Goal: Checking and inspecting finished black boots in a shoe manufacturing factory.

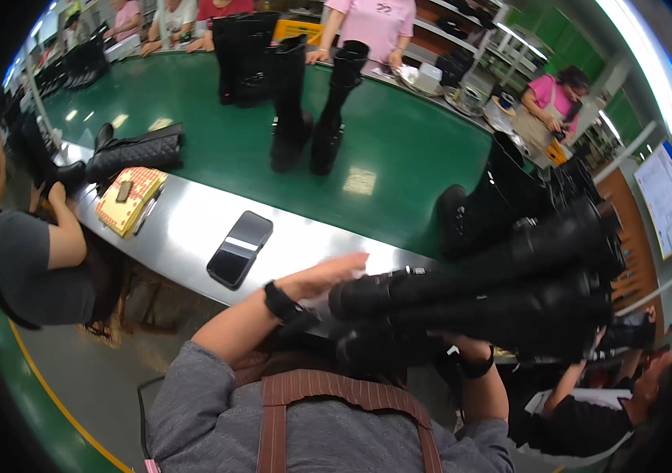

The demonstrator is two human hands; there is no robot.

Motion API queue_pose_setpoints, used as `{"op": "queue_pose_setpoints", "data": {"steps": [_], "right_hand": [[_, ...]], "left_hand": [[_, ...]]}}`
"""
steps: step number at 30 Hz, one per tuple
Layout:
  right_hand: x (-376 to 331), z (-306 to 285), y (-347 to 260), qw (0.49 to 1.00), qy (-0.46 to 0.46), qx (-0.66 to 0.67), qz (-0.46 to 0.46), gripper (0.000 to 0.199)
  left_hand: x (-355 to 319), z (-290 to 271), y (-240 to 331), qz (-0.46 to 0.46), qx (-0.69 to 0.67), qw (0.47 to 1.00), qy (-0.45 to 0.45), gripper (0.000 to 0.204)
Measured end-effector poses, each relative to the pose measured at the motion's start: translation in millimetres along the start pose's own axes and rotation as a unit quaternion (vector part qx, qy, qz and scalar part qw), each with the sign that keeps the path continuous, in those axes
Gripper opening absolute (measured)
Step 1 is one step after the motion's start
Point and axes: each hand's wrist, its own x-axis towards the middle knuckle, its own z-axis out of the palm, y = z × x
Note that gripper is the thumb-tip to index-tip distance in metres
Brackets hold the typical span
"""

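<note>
A pair of tall black boots [470,296] lies nearly level in front of me, the feet toward my left and the shafts out to the right. My right hand [468,345] comes up from below and grips the lower boot; most of its fingers are hidden behind it. Beside the feet of the boots, my left hand [332,276] is open, its fingers stretched out and slightly blurred. Whether it touches the upper boot I cannot tell. A black phone [240,249] lies on the metal table edge [186,225], left of that hand.
More tall black boots [292,118] stand on the green belt [399,142], with another boot [470,213] at the right. A quilted boot [135,154] lies near a yellow dotted notebook [131,197]. Co-workers sit at the left [36,260], stand across, and work at the right [588,410].
</note>
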Motion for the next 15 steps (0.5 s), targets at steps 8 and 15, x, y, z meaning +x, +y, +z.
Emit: {"op": "queue_pose_setpoints", "data": {"steps": [8, 15], "right_hand": [[25.3, 46.7, 4.9, 0.881, -0.018, -0.432, -0.193, 0.08], [-21.0, 24.6, -118.7, 0.695, 0.136, -0.506, -0.492, 0.082]], "left_hand": [[7.5, 94.5, 110.8, 0.253, 0.19, 0.939, 0.135, 0.135], [21.8, 84.3, 88.2, 0.259, 0.158, 0.936, 0.175, 0.117]]}}
